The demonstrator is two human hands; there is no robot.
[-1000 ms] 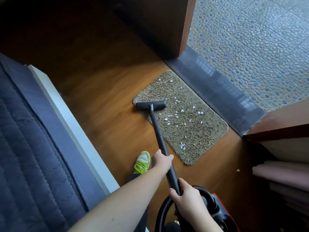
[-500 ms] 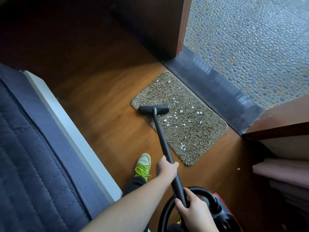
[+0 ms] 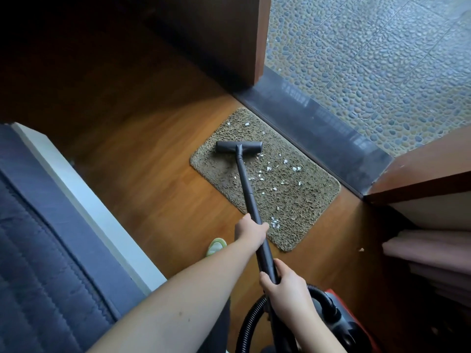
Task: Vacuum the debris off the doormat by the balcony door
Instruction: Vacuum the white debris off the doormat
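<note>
The doormat (image 3: pixel 265 179), a coarse tan pile, lies on the wooden floor (image 3: pixel 142 154) with one long edge against the dark threshold strip (image 3: pixel 318 128) of the balcony door. Beyond the strip is pebble paving (image 3: pixel 369 59). White debris (image 3: pixel 270 174) is scattered across the mat's middle and towards its far end, with a small cluster just beyond the left hand (image 3: pixel 251 230).

The left hand is wrapped round the black vacuum wand (image 3: pixel 246 184) partway down its length. The right hand (image 3: pixel 285 289), nearer the person and lower on the same wand, is clamped round it where the ribbed hose (image 3: pixel 251 322) joins. The floor nozzle (image 3: pixel 239 147) sits flat on the mat well ahead of both hands, crosswise to the wand.

Behind the right hand stands the vacuum body (image 3: pixel 341 327), dark with a red edge. A green shoe (image 3: pixel 216 246) rests on the floor just left of the left hand. Further left runs a white bed frame (image 3: pixel 84 197) carrying a dark quilted mattress (image 3: pixel 38 250). To the right of the hands, folded pinkish cloth (image 3: pixel 428 253) sits low under a wooden ledge (image 3: pixel 420 179).
</note>
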